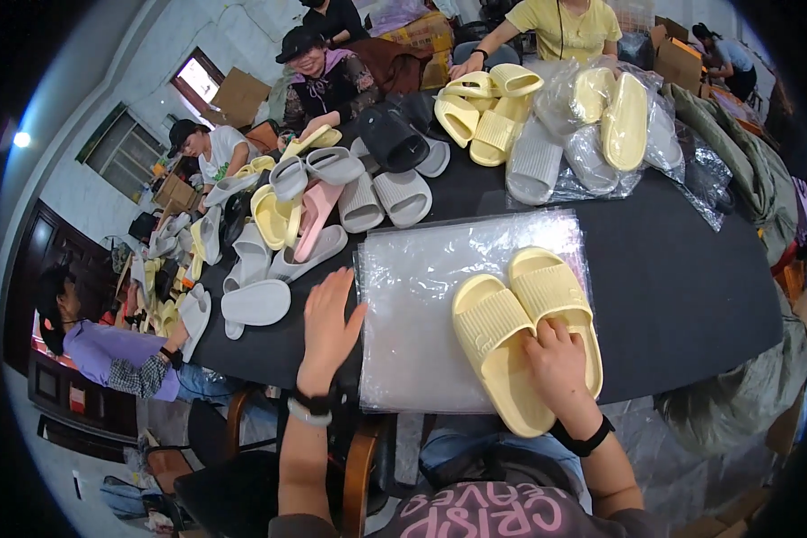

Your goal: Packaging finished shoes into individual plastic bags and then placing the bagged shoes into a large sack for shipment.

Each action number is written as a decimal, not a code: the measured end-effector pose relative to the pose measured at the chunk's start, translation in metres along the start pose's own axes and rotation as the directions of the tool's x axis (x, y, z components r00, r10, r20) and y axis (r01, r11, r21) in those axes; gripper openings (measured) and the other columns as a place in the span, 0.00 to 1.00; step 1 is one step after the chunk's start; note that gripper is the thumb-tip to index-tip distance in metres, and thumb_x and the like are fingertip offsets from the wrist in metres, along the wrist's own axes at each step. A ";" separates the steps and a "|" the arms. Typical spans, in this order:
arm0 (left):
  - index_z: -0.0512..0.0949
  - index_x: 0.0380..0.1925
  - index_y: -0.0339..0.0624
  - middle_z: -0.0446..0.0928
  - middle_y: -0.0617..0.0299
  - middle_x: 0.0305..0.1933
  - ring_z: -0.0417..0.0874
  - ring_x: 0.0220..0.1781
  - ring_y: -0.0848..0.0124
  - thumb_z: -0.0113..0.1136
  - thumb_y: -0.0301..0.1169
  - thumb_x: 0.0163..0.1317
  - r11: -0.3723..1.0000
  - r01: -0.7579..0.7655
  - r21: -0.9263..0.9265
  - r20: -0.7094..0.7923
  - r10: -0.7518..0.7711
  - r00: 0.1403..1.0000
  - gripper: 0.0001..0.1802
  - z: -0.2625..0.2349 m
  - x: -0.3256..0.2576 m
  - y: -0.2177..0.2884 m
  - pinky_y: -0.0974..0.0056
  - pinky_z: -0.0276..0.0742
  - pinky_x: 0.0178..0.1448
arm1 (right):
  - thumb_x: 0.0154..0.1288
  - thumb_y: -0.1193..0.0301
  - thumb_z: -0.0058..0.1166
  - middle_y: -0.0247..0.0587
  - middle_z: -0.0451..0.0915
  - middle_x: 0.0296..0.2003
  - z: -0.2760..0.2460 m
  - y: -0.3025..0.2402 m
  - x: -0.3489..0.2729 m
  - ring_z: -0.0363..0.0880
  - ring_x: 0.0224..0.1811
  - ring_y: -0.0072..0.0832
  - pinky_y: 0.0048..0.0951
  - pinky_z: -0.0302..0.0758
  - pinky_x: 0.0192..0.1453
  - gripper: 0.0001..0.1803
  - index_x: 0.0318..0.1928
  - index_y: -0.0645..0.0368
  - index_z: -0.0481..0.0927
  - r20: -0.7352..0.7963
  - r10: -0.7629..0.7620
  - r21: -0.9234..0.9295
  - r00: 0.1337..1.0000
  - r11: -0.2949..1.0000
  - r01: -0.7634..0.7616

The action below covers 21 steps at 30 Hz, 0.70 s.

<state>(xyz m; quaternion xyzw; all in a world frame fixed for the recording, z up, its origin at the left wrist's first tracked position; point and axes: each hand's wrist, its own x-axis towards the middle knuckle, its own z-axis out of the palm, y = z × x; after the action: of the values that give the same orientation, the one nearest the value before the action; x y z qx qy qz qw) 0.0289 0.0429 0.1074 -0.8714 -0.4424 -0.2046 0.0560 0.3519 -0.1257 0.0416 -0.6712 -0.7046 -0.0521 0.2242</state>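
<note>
A pair of pale yellow slide slippers (502,359) lies side by side on a stack of clear plastic bags (412,314), toes pointing away from me. The ribbed straps face up, and the heel of the left one reaches past the stack's near edge. My right hand (556,363) grips the pair where the two inner sides meet, its fingertips curled just behind the straps. Just left of the bags, my left hand (330,323) is open over the black tabletop, fingers stretched out and holding nothing.
Grey, yellow and pink slippers (318,215) are heaped at the far left. Yellow slippers (493,134) and grey ones (535,161), some in clear plastic, stand at the far right. Several people work around the black table (690,296). A wooden chair arm (360,466) is close to my left forearm.
</note>
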 end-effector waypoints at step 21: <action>0.84 0.36 0.35 0.81 0.69 0.33 0.77 0.34 0.81 0.66 0.28 0.63 0.343 0.448 -0.826 0.283 -0.435 0.855 0.07 0.100 0.082 -0.067 0.74 0.71 0.41 | 0.62 0.66 0.52 0.36 0.77 0.43 0.000 -0.005 -0.002 0.75 0.51 0.33 0.40 0.69 0.46 0.17 0.50 0.53 0.83 -0.023 0.026 -0.025 0.999 0.999 -0.026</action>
<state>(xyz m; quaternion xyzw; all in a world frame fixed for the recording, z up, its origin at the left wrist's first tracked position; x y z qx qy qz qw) 0.0493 0.1723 0.0442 -0.6245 -0.4940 -0.4009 -0.4530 0.3466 -0.1282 0.0415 -0.6824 -0.6926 -0.0657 0.2245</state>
